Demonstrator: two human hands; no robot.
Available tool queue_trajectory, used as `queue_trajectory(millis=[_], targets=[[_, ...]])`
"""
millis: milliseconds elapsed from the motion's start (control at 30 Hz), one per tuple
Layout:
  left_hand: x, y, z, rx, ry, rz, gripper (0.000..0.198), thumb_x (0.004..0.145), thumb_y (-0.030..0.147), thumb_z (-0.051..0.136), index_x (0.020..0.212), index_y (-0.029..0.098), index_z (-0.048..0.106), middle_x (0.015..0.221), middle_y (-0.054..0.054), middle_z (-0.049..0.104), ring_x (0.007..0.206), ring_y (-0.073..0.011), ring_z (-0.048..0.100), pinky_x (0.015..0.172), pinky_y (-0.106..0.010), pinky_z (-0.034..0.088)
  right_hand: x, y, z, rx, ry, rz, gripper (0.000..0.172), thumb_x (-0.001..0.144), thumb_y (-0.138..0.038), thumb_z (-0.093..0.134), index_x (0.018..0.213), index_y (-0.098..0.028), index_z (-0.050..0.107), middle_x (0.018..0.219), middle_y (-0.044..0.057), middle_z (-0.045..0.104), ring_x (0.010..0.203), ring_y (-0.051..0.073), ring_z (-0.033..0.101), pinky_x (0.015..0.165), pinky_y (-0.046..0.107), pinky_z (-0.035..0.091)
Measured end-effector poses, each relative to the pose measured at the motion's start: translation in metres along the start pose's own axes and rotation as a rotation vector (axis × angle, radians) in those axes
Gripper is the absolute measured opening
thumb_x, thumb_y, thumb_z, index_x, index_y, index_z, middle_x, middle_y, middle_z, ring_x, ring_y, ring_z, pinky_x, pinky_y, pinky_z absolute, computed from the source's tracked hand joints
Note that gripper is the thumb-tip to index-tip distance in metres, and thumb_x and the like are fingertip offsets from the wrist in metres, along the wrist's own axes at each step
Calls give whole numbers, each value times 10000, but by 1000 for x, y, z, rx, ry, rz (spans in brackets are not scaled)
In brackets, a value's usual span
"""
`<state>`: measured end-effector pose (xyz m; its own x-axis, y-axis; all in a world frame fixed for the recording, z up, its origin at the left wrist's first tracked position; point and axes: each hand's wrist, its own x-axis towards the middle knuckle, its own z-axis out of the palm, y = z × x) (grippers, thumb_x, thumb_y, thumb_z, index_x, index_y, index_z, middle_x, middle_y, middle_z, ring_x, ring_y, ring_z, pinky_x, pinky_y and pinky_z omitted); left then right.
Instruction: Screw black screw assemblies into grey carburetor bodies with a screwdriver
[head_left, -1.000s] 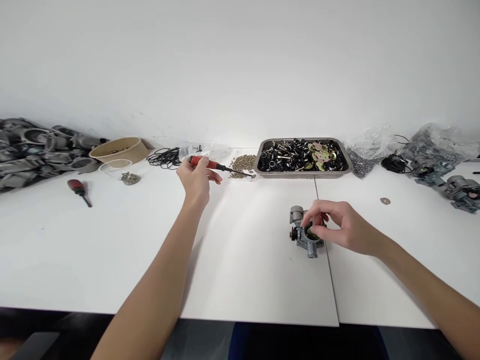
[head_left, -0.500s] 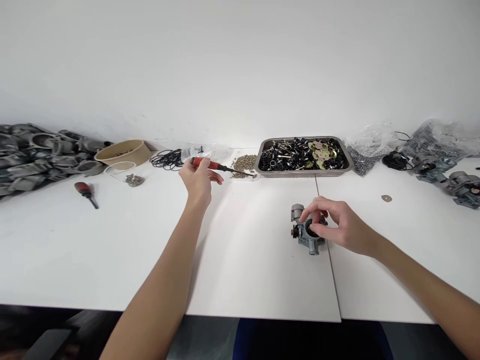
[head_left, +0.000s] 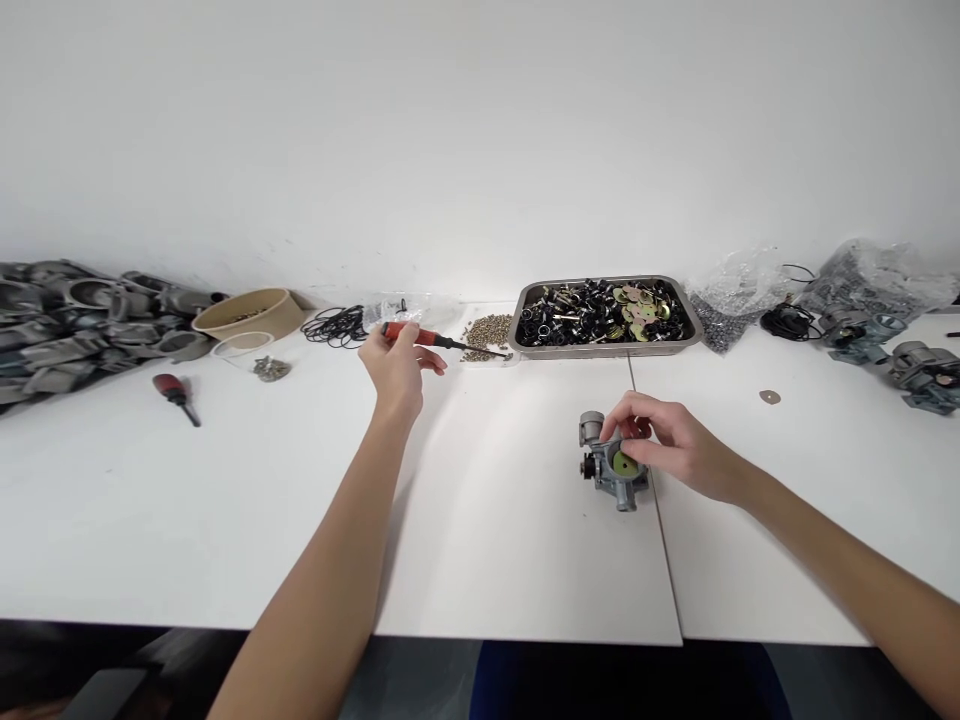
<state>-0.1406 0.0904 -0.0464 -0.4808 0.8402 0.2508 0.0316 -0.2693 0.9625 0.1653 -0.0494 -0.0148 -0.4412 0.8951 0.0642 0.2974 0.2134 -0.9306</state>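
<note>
My left hand (head_left: 395,366) is closed round a red-handled screwdriver (head_left: 431,339), whose tip points right into a small heap of brass screws (head_left: 487,329). My right hand (head_left: 670,443) grips a grey metal carburetor body (head_left: 609,470) standing on the white table (head_left: 225,500). A yellow-green disc (head_left: 624,464) shows inside the body's round opening, just left of my fingers.
A steel tray (head_left: 517,325) of black and brass parts stands at the back centre. Grey castings (head_left: 67,315), a tan bowl (head_left: 251,308), black O-rings (head_left: 334,323) and a second screwdriver (head_left: 176,396) lie at the left. Plastic bags (head_left: 739,290), more carburetors (head_left: 911,365) and a loose washer (head_left: 769,397) lie at the right.
My right fingers have drawn back to the right of the opening, uncovering the yellow-green disc inside. My left hand with the screwdriver has hardly moved.
</note>
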Motion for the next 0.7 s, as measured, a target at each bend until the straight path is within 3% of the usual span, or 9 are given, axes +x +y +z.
queue_trajectory(millis=[133,700], targets=[[0,0,-1,7,-30,10,115,720,245,569,749,180,479,663,-11,615,332,-111,512,328,-237,413,1,1,-1,65,26,50,172,909,-261,463,921,-208,626,821,27,550,712,141,451,633,281,374],[-2,19,-3,-4,9,151,189,732,304,637,764,160,519,656,0,619,373,-117,553,372,-247,481,0,7,3,121,125,91,142,881,-275,496,888,-216,625,835,18,569,730,142,462,652,286,363]])
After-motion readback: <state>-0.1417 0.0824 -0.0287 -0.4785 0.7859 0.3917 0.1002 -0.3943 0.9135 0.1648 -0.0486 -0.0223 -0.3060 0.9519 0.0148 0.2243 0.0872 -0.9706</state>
